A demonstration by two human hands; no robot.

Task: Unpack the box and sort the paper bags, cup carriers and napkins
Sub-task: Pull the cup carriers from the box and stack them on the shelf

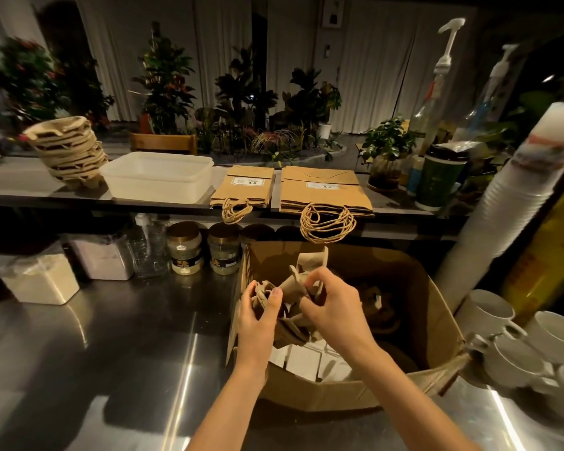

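Our left hand [258, 315] and right hand [337, 309] both pinch pulp cup carriers [302, 271] over the open cardboard box [323, 393]. We should lift them clear together, then nest them squarely onto the carrier stack [69, 154] on the shelf [20, 183].

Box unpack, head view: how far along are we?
Done: a stack of cup carriers and two piles of paper bags sit on the shelf. In hand: left hand and right hand both grip pulp cup carriers over the box. Left: white napkins lie at its near end, none show in the white tub; brown items remain deeper inside.
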